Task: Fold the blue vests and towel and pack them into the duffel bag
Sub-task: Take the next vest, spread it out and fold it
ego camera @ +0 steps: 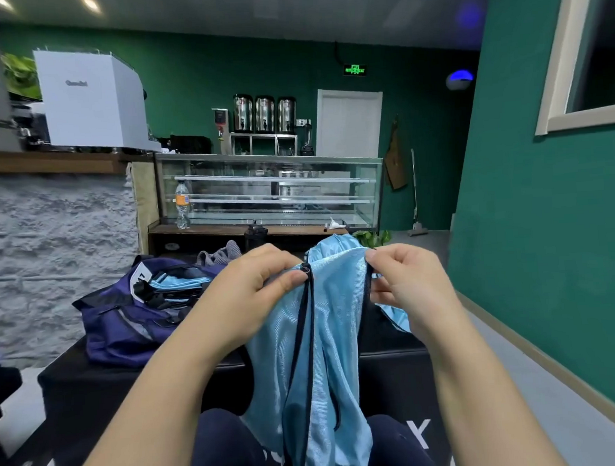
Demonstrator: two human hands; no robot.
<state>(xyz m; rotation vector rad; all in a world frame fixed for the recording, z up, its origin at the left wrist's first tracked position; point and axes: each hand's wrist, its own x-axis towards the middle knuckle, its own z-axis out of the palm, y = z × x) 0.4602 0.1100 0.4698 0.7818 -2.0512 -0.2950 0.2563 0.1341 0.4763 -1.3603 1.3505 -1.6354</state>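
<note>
Both hands pinched the top edge of a blue vest (337, 324), left hand (252, 294) and right hand (406, 284) apart; the bag (124, 327) lay on the desk (74, 384) left of them.

Both hands hold up a light blue mesh vest with dark trim (335, 324) by its top edge. The left hand (252, 294) pinches one corner and the right hand (406, 288) pinches the other, the cloth hanging below both grips over the person's lap. Left of the left grip, a navy blue fabric duffel bag (121, 330) lies open on the black table (74, 387) (folded light blue cloth (177, 282) shows inside). Beyond the grips stands a glass display case (271, 191).
</note>
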